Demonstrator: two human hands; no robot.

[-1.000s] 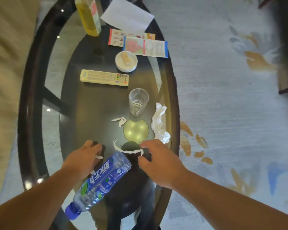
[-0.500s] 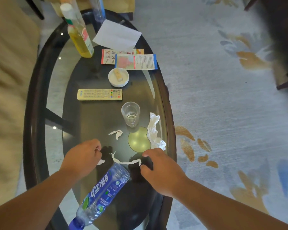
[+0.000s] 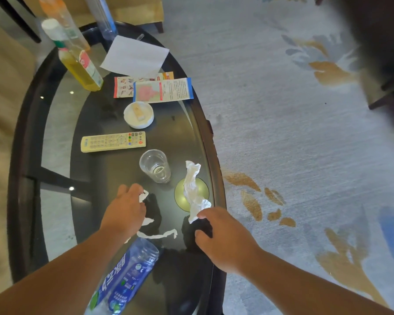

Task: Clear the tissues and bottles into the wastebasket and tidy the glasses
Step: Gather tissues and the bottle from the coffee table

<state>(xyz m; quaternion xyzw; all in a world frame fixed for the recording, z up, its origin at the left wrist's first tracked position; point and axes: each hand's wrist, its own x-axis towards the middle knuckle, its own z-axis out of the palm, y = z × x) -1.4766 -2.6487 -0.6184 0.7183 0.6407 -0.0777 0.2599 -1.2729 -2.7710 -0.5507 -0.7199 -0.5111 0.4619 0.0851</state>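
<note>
On the oval glass table [image 3: 55,137], my left hand [image 3: 123,212] curls its fingertips over a small torn tissue scrap [image 3: 144,194]. My right hand [image 3: 223,237] touches the near end of a long crumpled tissue [image 3: 192,187] with its fingertips; its thumb stays apart. A thin tissue strip [image 3: 157,235] lies between my hands. Under my left forearm a blue-labelled plastic bottle [image 3: 123,280] lies on its side. An empty glass [image 3: 156,167] stands upright just beyond my hands. A yellow drink bottle [image 3: 80,67] stands at the far left. No wastebasket is in view.
A remote control [image 3: 113,142], a white dish [image 3: 138,114], leaflets [image 3: 163,89] and a white paper sheet [image 3: 134,56] lie further back. Two more bottles [image 3: 62,21] stand at the far end. Carpet [image 3: 293,155] lies to the right, a beige sofa to the left.
My left hand moved forward from the table's near end to the small scrap. My right hand moved forward and right to the crumpled tissue's near end. The view shifted towards the table's far end.
</note>
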